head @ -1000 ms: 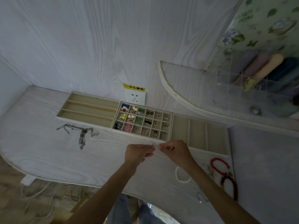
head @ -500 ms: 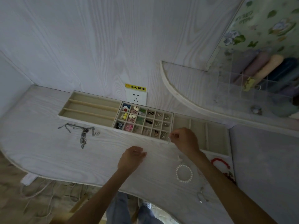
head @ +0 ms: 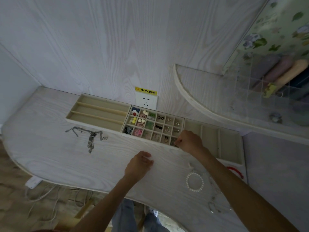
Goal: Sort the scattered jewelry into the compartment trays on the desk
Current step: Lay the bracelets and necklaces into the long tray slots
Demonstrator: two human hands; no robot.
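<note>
Three beige trays stand in a row against the wall: a long-slot tray (head: 93, 122) on the left, a grid tray (head: 147, 139) of small compartments with earrings and charms in the middle, and a wide-slot tray (head: 231, 162) on the right. My right hand (head: 190, 142) is at the grid tray's near right corner compartment, its fingertips pinching a small ring (head: 173, 141) there. My left hand (head: 138, 166) rests on the desk with loosely curled fingers and holds nothing. A white pearl bracelet (head: 187, 180), a red bracelet (head: 234, 169) and tangled silver necklaces (head: 91, 136) lie loose on the desk.
A wall socket (head: 146, 100) with a yellow warning label sits behind the grid tray. Thin silver chains (head: 214, 206) lie near the desk's front right edge. A curved shelf (head: 192, 101) with a clear organiser rises at the right.
My hands have parted. The right hand carried the ring from the desk middle to the grid tray's corner compartment. The left hand dropped to the desk.
</note>
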